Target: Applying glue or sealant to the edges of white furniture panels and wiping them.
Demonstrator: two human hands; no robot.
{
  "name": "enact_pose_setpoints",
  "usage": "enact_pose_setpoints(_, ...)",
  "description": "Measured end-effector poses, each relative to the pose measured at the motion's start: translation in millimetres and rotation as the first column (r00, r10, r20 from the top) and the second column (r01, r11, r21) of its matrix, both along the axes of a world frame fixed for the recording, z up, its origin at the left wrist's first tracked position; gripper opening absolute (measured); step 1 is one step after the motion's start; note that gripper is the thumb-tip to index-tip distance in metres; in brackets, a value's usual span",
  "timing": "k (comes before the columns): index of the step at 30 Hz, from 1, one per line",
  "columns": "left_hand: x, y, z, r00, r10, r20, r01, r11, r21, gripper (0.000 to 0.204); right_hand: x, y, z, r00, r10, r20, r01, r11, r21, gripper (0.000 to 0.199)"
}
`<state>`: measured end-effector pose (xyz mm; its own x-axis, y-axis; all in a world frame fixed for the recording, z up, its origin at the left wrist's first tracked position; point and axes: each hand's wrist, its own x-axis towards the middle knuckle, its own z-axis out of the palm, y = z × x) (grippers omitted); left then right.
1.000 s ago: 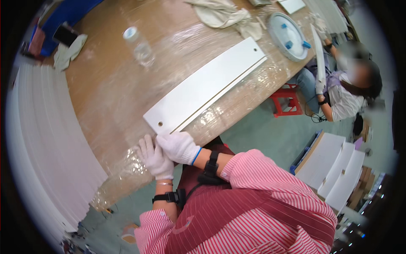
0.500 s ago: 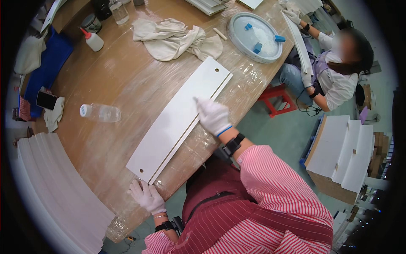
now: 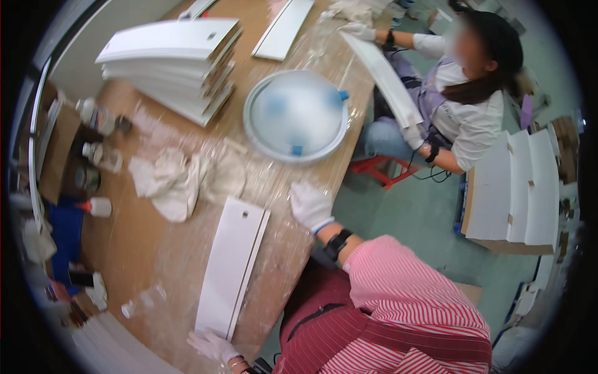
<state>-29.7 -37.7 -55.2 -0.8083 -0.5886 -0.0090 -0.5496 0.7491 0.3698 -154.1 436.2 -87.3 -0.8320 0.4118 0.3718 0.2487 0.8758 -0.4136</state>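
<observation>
White panel (image 3: 232, 267) lies flat along the plastic-covered table (image 3: 137, 249); my left hand (image 3: 212, 345) pins its near end so it can't slide. My right hand (image 3: 309, 206) rests open-palmed on the table edge beside the far end, gripping nothing.

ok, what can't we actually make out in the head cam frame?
- Left hand: at the near end of the white panel, close to the lower rim; whether it grips or just touches is unclear.
- Round white basin: motion blur hides what the blue spots inside are.
- Bottles at the table's left edge: too small and blurred to identify.
- Right hand: rests near the table edge; contact is uncertain.
</observation>
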Motion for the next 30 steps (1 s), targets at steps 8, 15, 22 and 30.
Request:
enact_pose_setpoints(8,-127.3,258.3,9.3,0.496,-0.839,0.224,0.867,0.493,-0.074,0.074,-4.2,1.1,22.8,0.991,0.046,0.123,-0.030,0.991,-0.133,0.014)
enact_pose_setpoints(15,-179.8,313.2,7.0,0.413,-0.904,0.110,0.907,0.398,-0.137,0.066,-1.4,-0.9,19.1,0.989,0.074,0.131,-0.049,0.982,-0.183,0.012)
enact_pose_setpoints(22,-121.5,185.4,-17.4,0.662,-0.711,0.238,0.750,0.617,-0.239,0.069,-2.9,3.7,26.5,0.978,0.151,0.143,-0.128,0.979,-0.156,0.013)
enact_pose_setpoints(30,16.3,7.7,-29.5,0.930,-0.202,0.306,0.330,0.826,-0.457,0.089,-5.6,2.9,23.5,0.946,0.244,0.212,-0.209,0.962,-0.176,0.018)
